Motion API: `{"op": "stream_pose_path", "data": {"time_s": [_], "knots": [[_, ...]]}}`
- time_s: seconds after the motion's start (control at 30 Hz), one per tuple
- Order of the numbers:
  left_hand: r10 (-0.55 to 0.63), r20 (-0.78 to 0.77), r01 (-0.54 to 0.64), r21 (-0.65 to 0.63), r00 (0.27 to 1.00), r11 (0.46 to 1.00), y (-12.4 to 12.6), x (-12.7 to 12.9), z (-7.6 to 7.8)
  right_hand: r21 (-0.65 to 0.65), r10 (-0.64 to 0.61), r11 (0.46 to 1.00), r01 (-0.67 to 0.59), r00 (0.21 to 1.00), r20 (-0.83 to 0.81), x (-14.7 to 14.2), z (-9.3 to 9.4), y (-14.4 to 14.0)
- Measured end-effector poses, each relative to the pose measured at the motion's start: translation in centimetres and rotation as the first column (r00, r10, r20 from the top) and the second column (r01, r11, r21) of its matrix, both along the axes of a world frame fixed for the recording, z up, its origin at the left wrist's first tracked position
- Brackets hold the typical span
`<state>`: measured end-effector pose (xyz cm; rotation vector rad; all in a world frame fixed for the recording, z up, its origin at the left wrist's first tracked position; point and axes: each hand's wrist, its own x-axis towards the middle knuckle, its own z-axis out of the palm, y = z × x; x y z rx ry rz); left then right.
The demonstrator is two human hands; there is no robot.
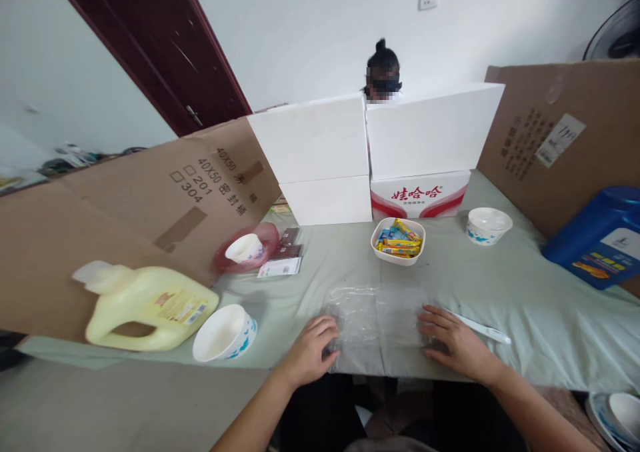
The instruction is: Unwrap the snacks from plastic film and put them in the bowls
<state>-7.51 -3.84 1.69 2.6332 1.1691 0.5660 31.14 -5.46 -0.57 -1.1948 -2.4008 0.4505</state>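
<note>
Between my hands, near the table's front edge, lies a clear plastic container (377, 315), so transparent that its outline is hard to make out. My left hand (313, 350) has its fingers bent around the container's left end. At the right end, my right hand (453, 339) grips the side with its fingers somewhat apart. A slim white utensil (483, 329) lies just beyond the right hand, its far end partly hidden by the fingers. Behind the container stands a square white bowl (399, 260) filled with yellow and blue wrapped sticks (400, 239).
Left are a pale yellow jug (150, 305), a paper bowl (225, 333), a pink dish (220, 260) and flat packets (280, 267). Right are another paper bowl (489, 227) and a blue bottle (597, 239). Cardboard (125, 199) and white boxes (325, 145) wall the table; a person (383, 72) sits behind.
</note>
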Motion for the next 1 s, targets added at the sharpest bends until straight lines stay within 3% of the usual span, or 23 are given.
{"op": "stream_pose_path", "data": {"time_s": [0.3, 0.4, 0.53, 0.63, 0.77, 1.0], "knots": [[0.002, 0.066, -0.001, -0.007, 0.998, 1.000, 0.4, -0.5, -1.3, 0.020, -0.045, 0.999, 0.046, 0.997, -0.055, -0.8, -0.3, -0.4], [0.095, 0.129, -0.085, -0.085, 0.987, 0.993, 0.7, -0.4, -1.1, -0.010, -0.106, 0.994, 0.106, 0.985, -0.138, -1.3, 0.0, -0.5], [0.305, 0.134, -0.291, -0.113, 0.943, 0.950, 2.2, 0.4, -1.4, -0.127, -0.329, 0.942, 0.310, 0.928, -0.174, -2.4, -0.4, 0.4], [0.444, 0.049, -0.439, -0.096, 0.895, 0.894, 4.0, 1.6, -1.8, -0.148, -0.493, 0.866, 0.478, 0.866, -0.082, -3.7, -0.7, 1.9], [0.557, -0.120, -0.565, -0.042, 0.822, 0.824, 5.7, 3.4, -2.0, -0.048, -0.626, 0.760, 0.648, 0.749, 0.217, -5.2, -0.3, 4.0], [0.604, -0.269, -0.628, -0.003, 0.750, 0.778, 7.0, 5.0, -1.8, 0.033, -0.656, 0.725, 0.687, 0.677, 0.335, -5.8, -0.2, 5.9]]}}
